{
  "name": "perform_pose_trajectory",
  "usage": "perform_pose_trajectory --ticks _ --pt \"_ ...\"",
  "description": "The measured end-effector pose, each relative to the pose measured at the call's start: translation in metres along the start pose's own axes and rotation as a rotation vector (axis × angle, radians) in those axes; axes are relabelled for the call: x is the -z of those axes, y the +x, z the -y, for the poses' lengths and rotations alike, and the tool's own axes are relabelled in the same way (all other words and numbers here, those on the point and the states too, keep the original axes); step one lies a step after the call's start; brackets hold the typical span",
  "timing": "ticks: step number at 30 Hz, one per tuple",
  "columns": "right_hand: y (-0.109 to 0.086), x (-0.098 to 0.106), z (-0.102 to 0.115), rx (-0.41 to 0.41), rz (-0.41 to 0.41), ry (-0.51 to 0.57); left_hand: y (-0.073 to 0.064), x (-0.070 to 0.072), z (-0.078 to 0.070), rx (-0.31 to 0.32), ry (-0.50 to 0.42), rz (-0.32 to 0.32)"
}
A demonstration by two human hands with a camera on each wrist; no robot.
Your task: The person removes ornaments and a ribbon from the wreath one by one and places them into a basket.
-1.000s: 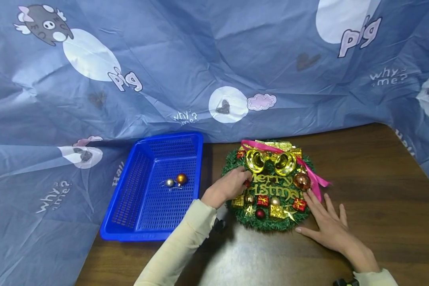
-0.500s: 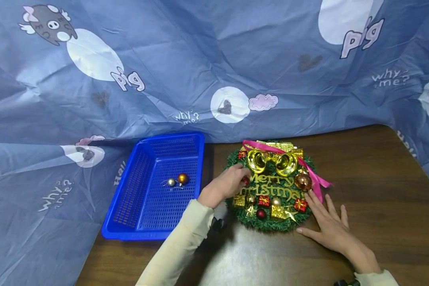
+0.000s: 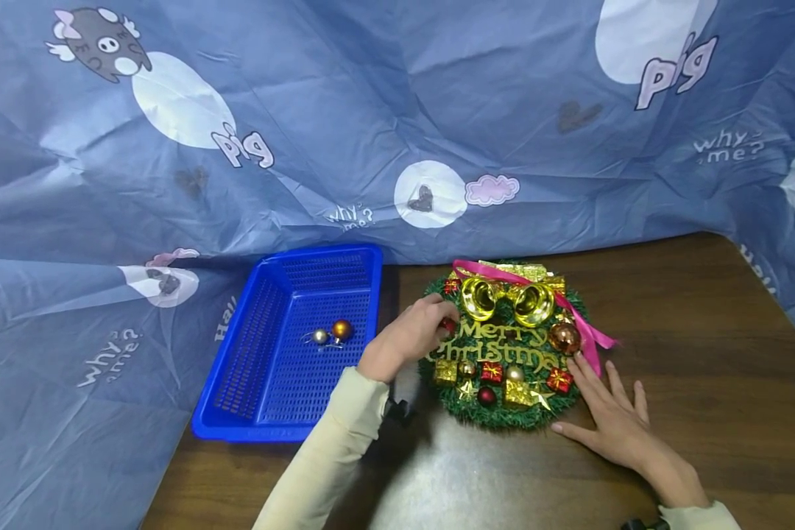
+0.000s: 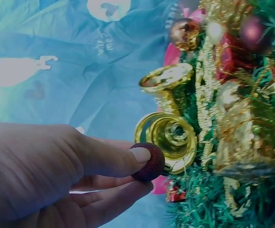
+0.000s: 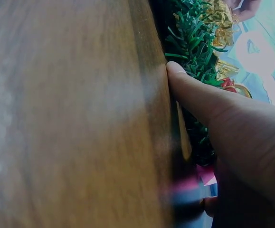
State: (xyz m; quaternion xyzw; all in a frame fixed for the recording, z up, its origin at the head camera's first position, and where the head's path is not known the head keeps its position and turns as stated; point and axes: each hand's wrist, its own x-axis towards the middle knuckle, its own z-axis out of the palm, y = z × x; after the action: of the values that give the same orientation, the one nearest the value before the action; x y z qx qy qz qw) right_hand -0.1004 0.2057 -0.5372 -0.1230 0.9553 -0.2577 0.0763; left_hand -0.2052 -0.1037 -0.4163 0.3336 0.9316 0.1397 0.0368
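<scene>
A green tinsel Christmas wreath (image 3: 503, 416) lies on the table, with gold "Merry Christmas" lettering (image 3: 497, 346), two gold bells (image 3: 533, 304), small wrapped gift boxes and a pink ribbon (image 3: 589, 335). My left hand (image 3: 414, 331) pinches a dark red glittery bauble (image 4: 149, 164) between thumb and fingers at the wreath's left side. My right hand (image 3: 612, 419) lies with straight, spread fingers at the wreath's lower right edge, its fingertips by the copper bauble (image 3: 565, 337). In the right wrist view the thumb (image 5: 194, 90) is right at the green tinsel.
Left of the wreath stands a blue plastic basket (image 3: 205, 429). Inside it lie an orange bauble (image 3: 341, 329) and a small silver bauble (image 3: 320, 336). A blue printed cloth (image 3: 344, 110) hangs behind the wooden table (image 3: 715, 331).
My left hand has drawn back leftward from the lettering with the red bauble, uncovering more of the letters. The right hand stays in place at the wreath's edge.
</scene>
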Motion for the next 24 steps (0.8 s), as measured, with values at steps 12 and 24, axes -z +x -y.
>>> perform_pose_trajectory --ticks 12,24 --pt "0.001 -0.001 -0.001 0.007 -0.001 0.004 -0.008 0.013 0.009 0.003 -0.046 -0.107" --pt "-0.001 0.0 -0.002 0.005 -0.003 0.006 -0.017 0.031 0.016 0.041 -0.074 -0.164"
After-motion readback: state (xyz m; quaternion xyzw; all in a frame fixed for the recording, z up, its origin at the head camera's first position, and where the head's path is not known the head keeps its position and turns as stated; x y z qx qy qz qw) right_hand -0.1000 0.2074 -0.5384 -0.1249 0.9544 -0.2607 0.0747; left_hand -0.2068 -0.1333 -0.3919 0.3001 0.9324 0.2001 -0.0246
